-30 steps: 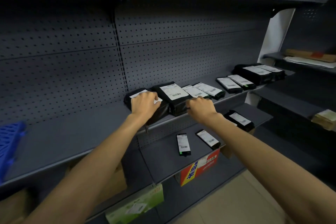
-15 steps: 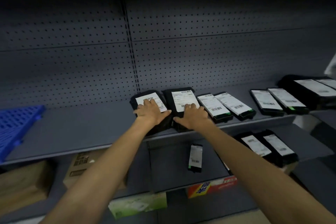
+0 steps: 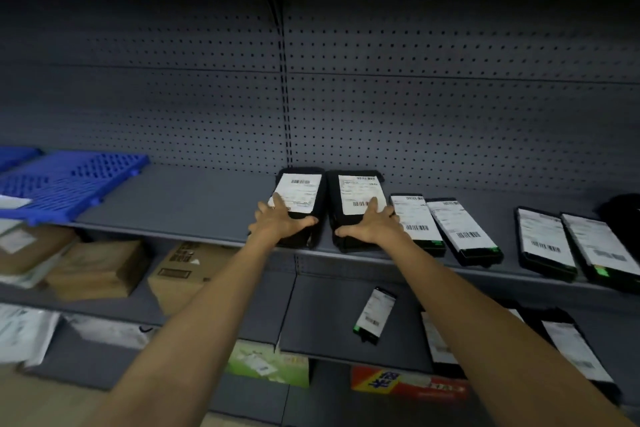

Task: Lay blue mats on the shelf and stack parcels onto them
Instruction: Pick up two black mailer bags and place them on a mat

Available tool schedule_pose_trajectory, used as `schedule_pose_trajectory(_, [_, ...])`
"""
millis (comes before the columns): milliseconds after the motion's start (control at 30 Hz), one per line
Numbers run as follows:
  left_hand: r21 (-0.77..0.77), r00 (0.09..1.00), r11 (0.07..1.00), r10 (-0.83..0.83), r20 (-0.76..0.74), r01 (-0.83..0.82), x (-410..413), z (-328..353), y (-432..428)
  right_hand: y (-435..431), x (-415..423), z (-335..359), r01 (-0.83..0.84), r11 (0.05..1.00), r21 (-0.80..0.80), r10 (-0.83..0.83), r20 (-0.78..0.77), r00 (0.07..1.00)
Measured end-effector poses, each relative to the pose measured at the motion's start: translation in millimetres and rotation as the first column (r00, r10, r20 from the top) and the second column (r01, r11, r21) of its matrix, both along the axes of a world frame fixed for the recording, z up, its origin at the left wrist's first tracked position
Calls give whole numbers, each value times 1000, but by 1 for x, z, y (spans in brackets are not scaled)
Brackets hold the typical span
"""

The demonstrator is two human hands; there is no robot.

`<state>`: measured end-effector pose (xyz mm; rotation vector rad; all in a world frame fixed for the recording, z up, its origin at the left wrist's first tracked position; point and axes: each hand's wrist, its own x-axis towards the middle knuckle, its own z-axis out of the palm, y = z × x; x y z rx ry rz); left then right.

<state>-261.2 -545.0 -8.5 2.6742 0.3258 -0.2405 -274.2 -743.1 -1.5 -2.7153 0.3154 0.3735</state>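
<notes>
Two thick black parcels with white labels stand side by side on the grey shelf (image 3: 180, 208). My left hand (image 3: 280, 220) grips the near end of the left black parcel (image 3: 303, 184). My right hand (image 3: 372, 224) grips the near end of the right black parcel (image 3: 356, 191). Blue perforated mats (image 3: 72, 180) lie at the shelf's left end, well apart from both hands. Several flat black parcels (image 3: 460, 229) lie in a row to the right.
Perforated grey back panel behind the shelf. On the lower shelf lie cardboard boxes (image 3: 100, 267), white bags (image 3: 24, 333) and flat black parcels (image 3: 375, 314). Green and red cartons (image 3: 405, 383) stand below. Bare shelf runs between the mats and the held parcels.
The view has swung left, showing more of the blue mats. Both hands have closed around the near ends of the two thick parcels, fingers spread over the labels.
</notes>
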Motion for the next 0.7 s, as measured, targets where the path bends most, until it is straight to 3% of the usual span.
schedule_pose_trajectory(100, [-26, 1000, 999, 30, -1, -30, -7, 0, 1, 1, 2, -7, -6, 1000, -27, 8, 56, 998])
schedule_pose_trajectory(367, [-116, 931, 980, 192, 312, -163, -20, -9, 25, 21, 7, -5, -3, 1000, 19, -4, 367, 930])
schedule_pose_trajectory(700, [-106, 721, 932, 337, 605, -347, -30, 21, 177, 166, 29, 24, -222, 963, 153, 103, 553, 827])
